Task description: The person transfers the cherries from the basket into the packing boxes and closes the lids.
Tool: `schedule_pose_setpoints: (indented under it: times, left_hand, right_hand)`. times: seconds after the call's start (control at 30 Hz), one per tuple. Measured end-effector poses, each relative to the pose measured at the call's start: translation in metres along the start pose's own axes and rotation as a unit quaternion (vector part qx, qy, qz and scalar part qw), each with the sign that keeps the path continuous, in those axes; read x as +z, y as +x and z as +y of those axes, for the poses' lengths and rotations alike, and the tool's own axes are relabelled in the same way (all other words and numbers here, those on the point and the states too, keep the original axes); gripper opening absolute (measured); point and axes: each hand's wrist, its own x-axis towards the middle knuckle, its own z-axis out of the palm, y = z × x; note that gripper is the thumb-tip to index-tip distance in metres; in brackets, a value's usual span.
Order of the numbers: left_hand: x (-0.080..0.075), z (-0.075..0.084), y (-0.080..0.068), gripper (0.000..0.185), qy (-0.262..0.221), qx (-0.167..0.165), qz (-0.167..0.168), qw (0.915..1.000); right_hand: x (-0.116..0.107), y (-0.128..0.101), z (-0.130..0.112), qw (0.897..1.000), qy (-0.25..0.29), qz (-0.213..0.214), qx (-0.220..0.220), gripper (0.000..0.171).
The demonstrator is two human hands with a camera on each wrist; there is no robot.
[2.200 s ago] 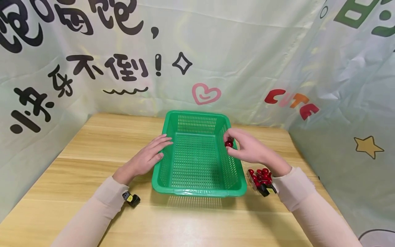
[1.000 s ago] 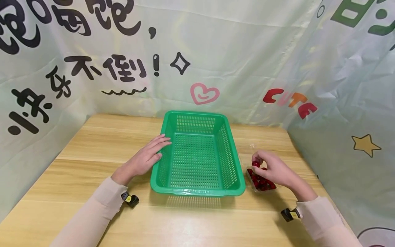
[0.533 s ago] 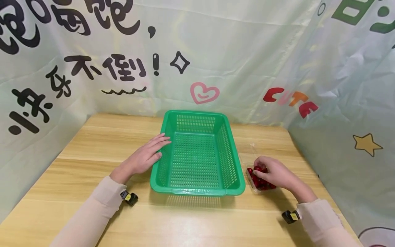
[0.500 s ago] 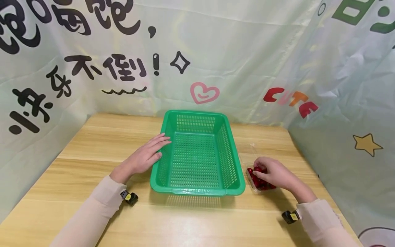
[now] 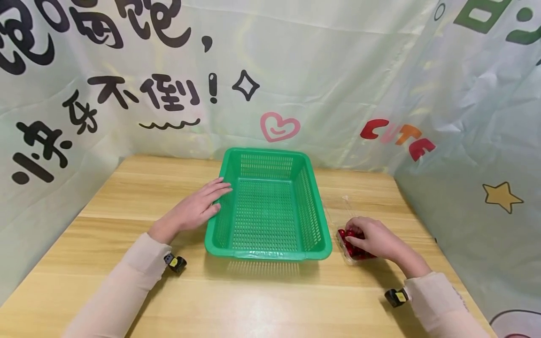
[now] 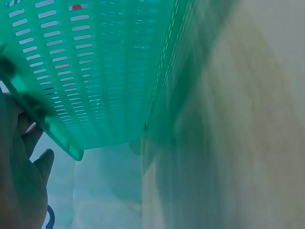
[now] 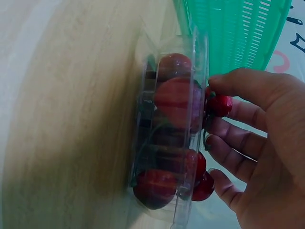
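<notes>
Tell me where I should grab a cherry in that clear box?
Probably from above, through the open top of the clear box. Pinch a top cherry by its round sides with thumb and fingers, as the right hand does. Those underneath sit walled in by the box.

In front of me a light wooden table (image 5: 127,197) fills the lower half of the frame, its grain running side to side. Behind it a pale, creased cloth backdrop (image 5: 321,70) covers the whole upper part. Large black characters (image 5: 169,91) sit at upper left, with a wavy black line (image 5: 169,125) under them and a black diamond outline (image 5: 245,85) beside. A pink heart (image 5: 280,126) is at centre, red and orange letters reading CUTE (image 5: 397,137) to its right. A yellow star (image 5: 503,198) marks the right edge, green shapes (image 5: 486,16) the upper right corner.
</notes>
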Motion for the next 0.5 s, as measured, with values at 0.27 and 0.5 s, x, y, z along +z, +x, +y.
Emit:
schedule_pose_setpoints:
  times: [0.27,0.5]
  left_hand:
    - [-0.013,0.008,0.001,0.049,0.021,-0.016,-0.006,0.9996]
    - [-0.022,0.035,0.005,0.050,0.045,-0.021,-0.003,0.9987]
  right_hand:
    - [-0.008,0.001,0.002,1.000,0.004,0.024,0.001,0.014]
    - [-0.012,0.000,0.010,0.997,0.018,0.056,0.041,0.013]
